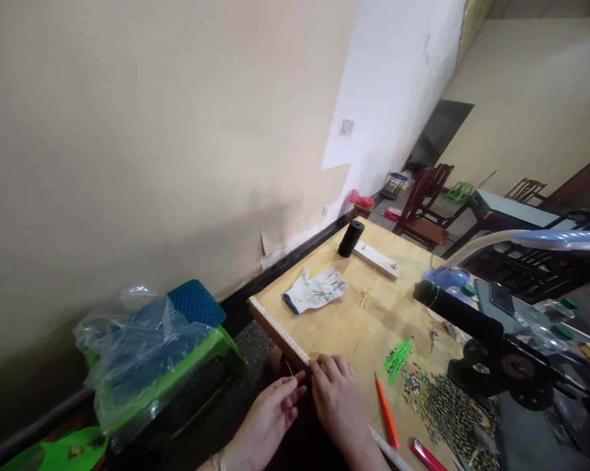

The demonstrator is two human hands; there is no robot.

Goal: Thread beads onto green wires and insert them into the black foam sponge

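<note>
My left hand (pixel 274 411) is just off the table's front edge, thumb and fingers pinched on a thin green strand (pixel 290 368) that sticks up from the fingertips. Close beside it, my right hand (pixel 338 400) rests on the table edge with its fingers curled together; whatever they may hold is hidden. A white measuring tape (pixel 278 329) runs along that edge, partly beneath the right hand. To the right of this hand lies an orange pointed tool (pixel 386 412), and beyond it a bundle of bright green strands (pixel 398 360).
A white glove (pixel 317 291), black spool (pixel 350 239) and metal bar (pixel 377 260) lie farther back. Many small metal pieces (pixel 459 409) are heaped at right, under a black clamp arm (pixel 501 356). A red-handled item (pixel 426 454) lies near. Left stands a green stool (pixel 226 347) with plastic bags.
</note>
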